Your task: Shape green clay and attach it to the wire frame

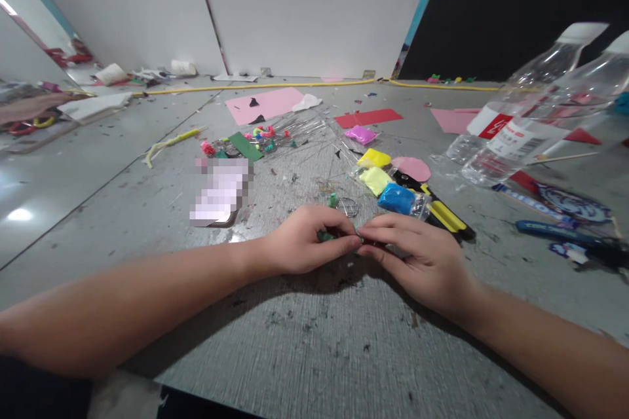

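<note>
My left hand (307, 239) and my right hand (427, 255) meet fingertip to fingertip low over the grey table. Both are pinched closed on a small green piece (326, 234), mostly hidden by the fingers; it looks like soft modelling clay. Just beyond the fingertips lies a thin wire loop (348, 207) beside a little green lump (333, 199). Close to my right hand are a blue clay packet (397, 198), a pale yellow packet (375, 180) and a black and yellow tool (445, 209), perhaps a cutter.
Left of centre lies a phone (221, 191), its screen blurred. Behind it are thin wires (304, 127) with colourful lumps and a green paper strip (246, 146). Two plastic bottles (511, 137) stand at right, near a blue-handled tool (555, 230). Pink paper (268, 105) lies farther back.
</note>
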A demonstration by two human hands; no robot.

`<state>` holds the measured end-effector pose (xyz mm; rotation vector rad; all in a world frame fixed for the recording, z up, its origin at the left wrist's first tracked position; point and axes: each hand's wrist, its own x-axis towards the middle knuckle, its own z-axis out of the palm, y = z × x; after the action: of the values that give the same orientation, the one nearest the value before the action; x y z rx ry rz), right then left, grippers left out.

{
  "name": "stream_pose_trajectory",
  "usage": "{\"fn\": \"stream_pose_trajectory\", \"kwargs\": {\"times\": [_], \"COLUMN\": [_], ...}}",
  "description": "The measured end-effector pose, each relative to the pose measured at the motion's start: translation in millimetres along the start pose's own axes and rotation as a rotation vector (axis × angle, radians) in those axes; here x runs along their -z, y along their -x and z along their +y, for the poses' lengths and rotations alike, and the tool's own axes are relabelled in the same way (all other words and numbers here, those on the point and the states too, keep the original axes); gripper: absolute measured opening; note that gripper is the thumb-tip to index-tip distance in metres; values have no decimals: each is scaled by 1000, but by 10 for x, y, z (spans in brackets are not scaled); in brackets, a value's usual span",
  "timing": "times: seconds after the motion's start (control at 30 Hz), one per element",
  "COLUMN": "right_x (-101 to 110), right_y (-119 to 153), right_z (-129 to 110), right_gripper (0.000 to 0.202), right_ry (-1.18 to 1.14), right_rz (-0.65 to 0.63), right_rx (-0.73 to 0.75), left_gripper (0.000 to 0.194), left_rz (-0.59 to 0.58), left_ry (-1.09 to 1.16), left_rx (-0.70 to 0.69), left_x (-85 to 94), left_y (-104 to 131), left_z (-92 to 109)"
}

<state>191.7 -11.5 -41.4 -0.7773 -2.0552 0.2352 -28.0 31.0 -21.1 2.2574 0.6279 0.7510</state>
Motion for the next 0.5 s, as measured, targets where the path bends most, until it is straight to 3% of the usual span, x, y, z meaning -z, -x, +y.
{"fn": "stream_pose_trajectory", "kwargs": {"times": [0.2,0.4,0.5], "right_x": [20,18,41], "right_y": [-15,48,55], "right_z": [-25,55,67], "right_gripper": [12,14,25], "right_ry": [-6,-25,-42], "right_rz": [-35,4,-15], "right_rx": [-17,-269,-285], "left_gripper": [17,18,22], "left_rz": [-26,66,85], "left_ry": [47,-31,-37], "left_rx": [12,126,193], "left_x": [11,27,42], "left_y": [-2,7,8], "left_z": [22,36,24]}}
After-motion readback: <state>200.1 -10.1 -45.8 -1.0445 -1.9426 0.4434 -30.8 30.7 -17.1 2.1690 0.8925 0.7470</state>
